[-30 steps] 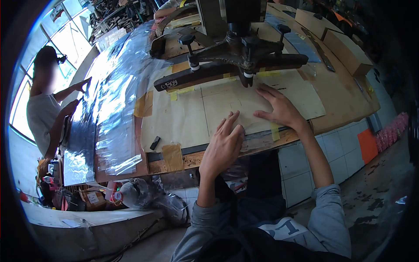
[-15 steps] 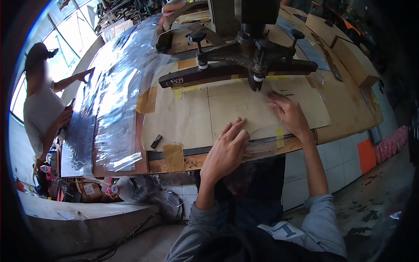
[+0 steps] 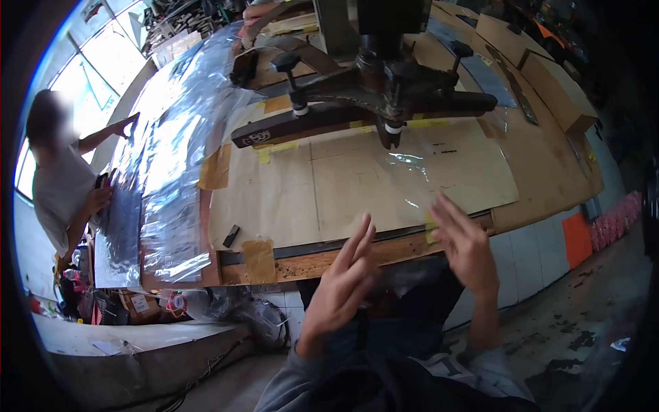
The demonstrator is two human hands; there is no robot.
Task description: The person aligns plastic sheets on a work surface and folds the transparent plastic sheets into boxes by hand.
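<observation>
A sheet of cream paper (image 3: 274, 192) with ruled pencil lines lies taped on the board, with shiny glints of clear film over its right part. My left hand (image 3: 341, 288) is raised at the table's front edge, its fingers stretched and holding nothing I can see. My right hand (image 3: 467, 250), slightly blurred, hovers by the sheet's front right edge near a yellow tape strip (image 3: 431, 228), fingers extended. Above the sheet stands a dark metal press head (image 3: 381, 89) with a crossbar (image 3: 309, 123) and a forked tip (image 3: 390, 141).
A small black block (image 3: 231, 236) rests on the paper's left corner, near brown tape (image 3: 259, 261). Clear plastic sheeting (image 3: 182, 158) covers the table's left side, where another person (image 3: 62, 185) stands. A cardboard box (image 3: 559, 93) sits at the right.
Both hands have come off the paper and drawn back towards me, the right one furthest. The view has shifted slightly. The other person's head has turned.
</observation>
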